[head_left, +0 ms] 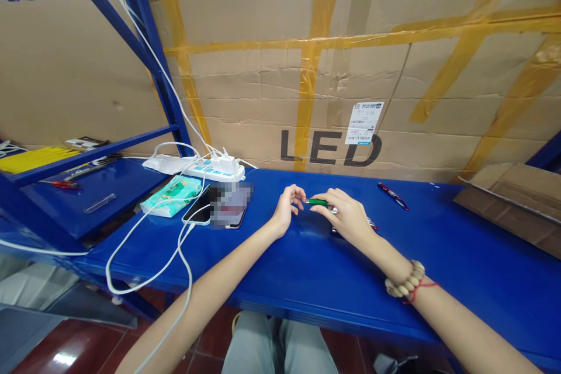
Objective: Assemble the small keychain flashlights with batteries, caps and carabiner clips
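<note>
My right hand [348, 216] grips a short green pen [317, 201] between thumb and fingers, its end pointing left. Part of the pen is hidden by the hand. My left hand [289, 207] is just left of that end, fingers apart and loosely curled, with nothing seen in it. Under my right hand lies a dark red and silver pen [372, 224], mostly covered. Further right on the blue table [302, 269] rests another dark red pen [393, 196].
To the left, a white power strip [214, 169] with cables, a green tissue pack [172, 195] and two phones sit on the table; one phone [197, 211] has a cable across it. Behind stands a large cardboard box [245, 93]. An open carton [512, 204] stands at right.
</note>
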The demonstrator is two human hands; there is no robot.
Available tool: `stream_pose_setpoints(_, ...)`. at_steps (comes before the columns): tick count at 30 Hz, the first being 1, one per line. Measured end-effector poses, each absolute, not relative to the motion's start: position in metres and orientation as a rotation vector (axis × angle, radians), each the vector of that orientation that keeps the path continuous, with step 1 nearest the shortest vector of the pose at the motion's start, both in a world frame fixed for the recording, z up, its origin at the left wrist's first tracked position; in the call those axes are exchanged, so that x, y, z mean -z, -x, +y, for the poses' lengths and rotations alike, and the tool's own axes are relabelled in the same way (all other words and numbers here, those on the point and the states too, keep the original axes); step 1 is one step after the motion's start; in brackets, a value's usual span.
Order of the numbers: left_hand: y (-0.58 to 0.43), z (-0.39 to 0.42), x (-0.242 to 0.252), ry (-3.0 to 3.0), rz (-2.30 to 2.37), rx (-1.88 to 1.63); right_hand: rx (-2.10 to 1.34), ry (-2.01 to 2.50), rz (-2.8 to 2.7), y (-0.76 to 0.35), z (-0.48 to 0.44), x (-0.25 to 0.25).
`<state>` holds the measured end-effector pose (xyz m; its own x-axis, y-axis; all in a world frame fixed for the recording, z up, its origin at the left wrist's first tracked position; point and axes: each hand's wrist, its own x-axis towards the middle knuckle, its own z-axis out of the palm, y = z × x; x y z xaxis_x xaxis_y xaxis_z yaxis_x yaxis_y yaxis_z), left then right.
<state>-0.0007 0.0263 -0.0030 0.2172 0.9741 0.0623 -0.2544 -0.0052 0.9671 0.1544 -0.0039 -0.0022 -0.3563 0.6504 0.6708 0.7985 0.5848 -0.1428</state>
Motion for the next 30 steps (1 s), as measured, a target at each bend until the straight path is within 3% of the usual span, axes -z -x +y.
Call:
stream_pose_setpoints(14,0.0005,0.0284,0.0087,-1.149,0.828,-1.193,0.294,1.046,-2.201,-0.1539,0.0002,0.0085)
stream_pose_setpoints(30,-0.0001,0.0290,0.0074,-1.147,0.821,-1.169,-0.106,1.084,-2.133,-0.1483,-0.0009,0.0091)
